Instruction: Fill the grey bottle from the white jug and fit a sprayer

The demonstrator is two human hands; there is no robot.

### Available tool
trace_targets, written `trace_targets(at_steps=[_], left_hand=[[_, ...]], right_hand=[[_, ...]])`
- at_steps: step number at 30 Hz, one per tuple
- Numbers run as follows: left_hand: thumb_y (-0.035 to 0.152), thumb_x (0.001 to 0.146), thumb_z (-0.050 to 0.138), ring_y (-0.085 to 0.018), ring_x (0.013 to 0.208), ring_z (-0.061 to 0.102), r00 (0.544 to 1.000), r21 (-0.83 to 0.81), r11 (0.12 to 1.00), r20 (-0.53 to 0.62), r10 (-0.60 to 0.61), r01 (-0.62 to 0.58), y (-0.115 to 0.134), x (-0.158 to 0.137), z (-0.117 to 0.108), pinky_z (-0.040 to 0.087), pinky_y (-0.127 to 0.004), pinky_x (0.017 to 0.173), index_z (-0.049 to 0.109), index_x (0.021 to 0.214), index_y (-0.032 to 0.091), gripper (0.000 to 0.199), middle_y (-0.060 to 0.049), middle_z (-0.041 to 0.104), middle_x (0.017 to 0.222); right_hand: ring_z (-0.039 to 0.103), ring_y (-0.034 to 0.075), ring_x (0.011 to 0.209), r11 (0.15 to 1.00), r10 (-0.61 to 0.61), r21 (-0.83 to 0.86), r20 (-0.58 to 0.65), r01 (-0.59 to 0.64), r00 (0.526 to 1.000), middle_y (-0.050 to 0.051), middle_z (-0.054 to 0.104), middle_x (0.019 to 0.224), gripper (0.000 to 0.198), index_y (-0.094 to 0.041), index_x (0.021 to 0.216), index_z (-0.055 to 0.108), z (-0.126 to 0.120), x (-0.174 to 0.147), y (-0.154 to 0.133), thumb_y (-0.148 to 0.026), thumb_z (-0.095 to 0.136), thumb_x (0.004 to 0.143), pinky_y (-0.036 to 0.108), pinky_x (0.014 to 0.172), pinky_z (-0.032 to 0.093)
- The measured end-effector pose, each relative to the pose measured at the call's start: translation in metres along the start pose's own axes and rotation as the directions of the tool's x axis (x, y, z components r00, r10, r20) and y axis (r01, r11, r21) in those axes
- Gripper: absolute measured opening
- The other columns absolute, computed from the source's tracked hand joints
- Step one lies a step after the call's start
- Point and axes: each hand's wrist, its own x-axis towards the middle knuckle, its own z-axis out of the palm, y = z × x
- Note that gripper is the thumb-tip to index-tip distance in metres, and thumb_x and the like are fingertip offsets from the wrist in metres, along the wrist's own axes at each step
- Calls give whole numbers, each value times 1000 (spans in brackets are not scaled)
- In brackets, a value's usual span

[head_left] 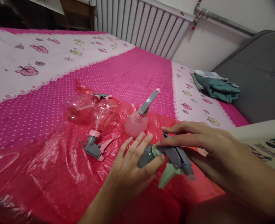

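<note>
A greenish spray bottle (146, 156) with a grey head and a light green trigger lies tilted between my hands, its nozzle pointing to the lower right. My left hand (132, 168) lies over the bottle's body, thumb near the collar and the other fingers reaching across it. Around the grey spray head (176, 157) my right hand (204, 140) is closed, partly covering it. Just beyond stands a pink-tinted spray bottle (136, 123) with a grey head. To the left, two clear spray bottles with pink collars rest on their sides, one nearer (104, 115) and one farther (78, 107).
Red plastic sheeting (65, 174) lies under the bottles on a pink dotted bedspread (132, 73). Folded clothes (217, 87) sit at the right by a grey headboard (258, 74). A printed pale bag or box (249, 133) is at the right edge. A radiator (142, 25) lines the wall.
</note>
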Motion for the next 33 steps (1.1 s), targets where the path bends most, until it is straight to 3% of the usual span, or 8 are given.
trace_targets(at_steps=[3, 7, 12, 17, 21, 27, 30, 33], left_hand=[[25, 103, 59, -34, 154, 44, 1000, 13, 1000, -16, -21, 21, 1, -1, 2, 44, -53, 118, 51, 138, 23, 36, -22, 52, 156], [35, 104, 58, -37, 155, 40, 996, 28, 996, -2, -87, 87, 2, -4, 6, 42, -54, 120, 43, 148, 11, 52, -29, 47, 159], [52, 108, 44, -45, 145, 50, 991, 59, 991, 53, -125, 122, 2, -9, 10, 47, -60, 112, 40, 152, 2, 67, -33, 52, 152], [57, 105, 48, -46, 138, 57, 977, 22, 983, 107, -183, 182, 2, -14, 13, 52, -63, 108, 35, 154, 3, 74, -29, 62, 140], [59, 103, 53, -47, 129, 62, 972, 9, 978, 109, -210, 210, 2, -12, 10, 59, -63, 96, 44, 145, 4, 70, -29, 66, 130], [54, 103, 56, -41, 121, 66, 968, -21, 970, 65, -242, 243, 6, -5, 5, 57, -62, 100, 43, 142, 9, 61, -23, 67, 127], [54, 105, 53, -39, 119, 67, 968, -39, 968, 44, -246, 248, 7, -5, 6, 56, -62, 101, 42, 143, 11, 58, -22, 68, 128], [58, 107, 48, -40, 120, 68, 966, -41, 967, 64, -249, 252, 8, -4, 5, 56, -62, 100, 42, 141, 10, 60, -23, 69, 127]], right_hand=[[64, 2, 98, 999, 19, 35, 1, -19, 1000, 0, 63, 113, 30, -24, 113, 78, 2, -1, 0, -16, 49, 108, 10, 82, 50], [60, 2, 88, 994, 97, 49, 31, -98, 995, -2, 63, 106, 24, -25, 111, 77, 4, -5, -1, -19, 55, 107, 12, 77, 47], [53, 4, 81, 980, 175, 81, 65, -180, 983, -4, 61, 98, 14, -24, 108, 75, 10, -4, -10, -29, 61, 107, 16, 74, 39], [51, 1, 81, 935, 301, 159, 110, -316, 947, -7, 60, 96, 7, -23, 104, 71, 14, -3, -17, -23, 63, 105, 16, 72, 34], [52, 0, 79, 902, 360, 204, 137, -382, 923, -8, 61, 93, 10, -23, 98, 72, 12, 1, -19, -16, 65, 98, 15, 71, 34], [47, -1, 67, 881, 448, 116, 104, -458, 888, -9, 59, 81, 11, -25, 91, 73, 11, 7, -26, -15, 71, 90, 16, 64, 28], [45, -1, 63, 881, 451, 98, 124, -463, 884, -8, 57, 77, 6, -24, 88, 72, 9, 7, -24, -19, 70, 91, 17, 60, 27], [48, 0, 66, 916, 362, 128, 147, -380, 921, -7, 59, 82, 9, -22, 91, 73, 6, 6, -16, -26, 68, 98, 17, 60, 31]])
